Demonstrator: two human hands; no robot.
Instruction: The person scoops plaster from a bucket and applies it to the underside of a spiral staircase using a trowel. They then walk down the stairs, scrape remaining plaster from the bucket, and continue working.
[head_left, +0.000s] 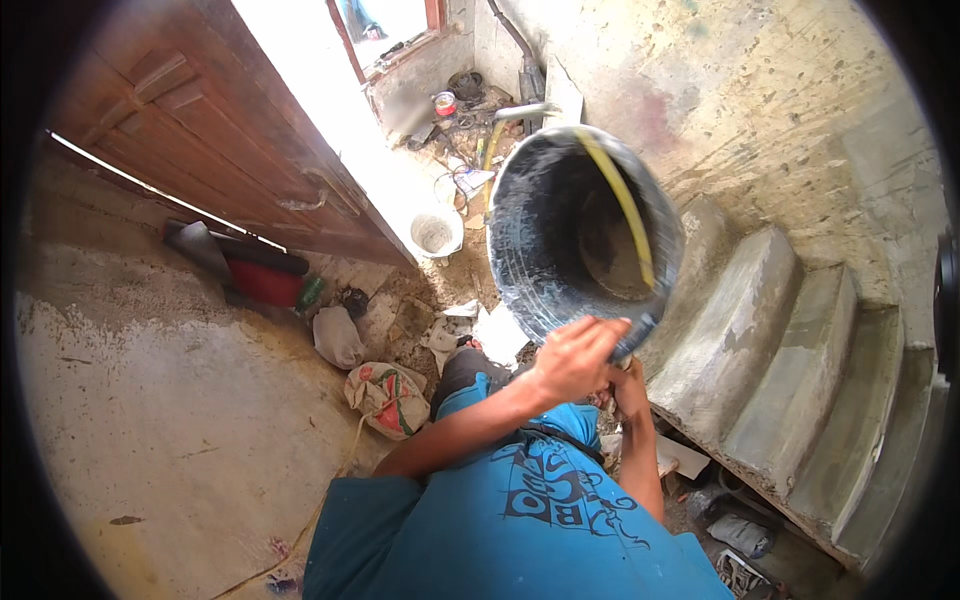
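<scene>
With both the left hand (575,358) and right hand (630,385) clamped, fingers curled, on the near rim of the tilted black bucket (560,240) raised above the concrete steps (790,340), a firm, level two-handed grip seems wise.

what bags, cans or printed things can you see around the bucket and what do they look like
Woven sack: on the floor left of the person's knee, lumpy, white with red and green print.
Pale bag: just above the sack, rounded, greyish white.
Small can: by the far wall near the doorway, round, red and white.
</scene>
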